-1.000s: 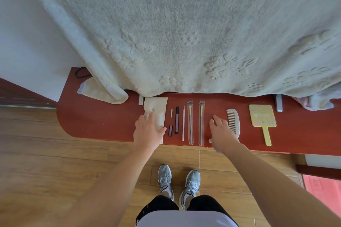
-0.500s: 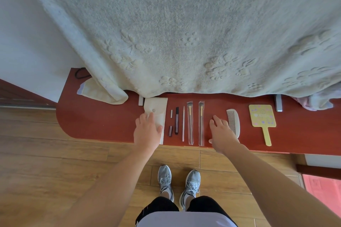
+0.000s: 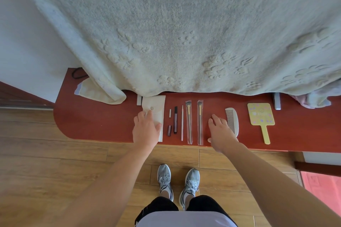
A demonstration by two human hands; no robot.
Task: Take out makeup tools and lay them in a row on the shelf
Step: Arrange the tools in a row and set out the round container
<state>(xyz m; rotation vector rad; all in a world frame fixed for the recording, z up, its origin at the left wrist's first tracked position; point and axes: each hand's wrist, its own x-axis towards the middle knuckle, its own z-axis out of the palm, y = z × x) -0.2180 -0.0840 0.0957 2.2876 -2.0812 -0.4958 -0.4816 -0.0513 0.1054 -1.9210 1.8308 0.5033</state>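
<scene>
Head view: on red shelf (image 3: 101, 121), left hand (image 3: 145, 131) lies flat on white pouch (image 3: 156, 102), right hand (image 3: 221, 133) with fingers (image 3: 215, 117) apart beside comb (image 3: 232, 120).

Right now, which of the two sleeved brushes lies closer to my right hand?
The right brush of the pair, just left of your right hand; the left brush lies farther off, beside the thin pink stick.

Pouch (image 3: 156, 105) btm, comb (image 3: 232, 120) lwr edge partly hidden.
</scene>
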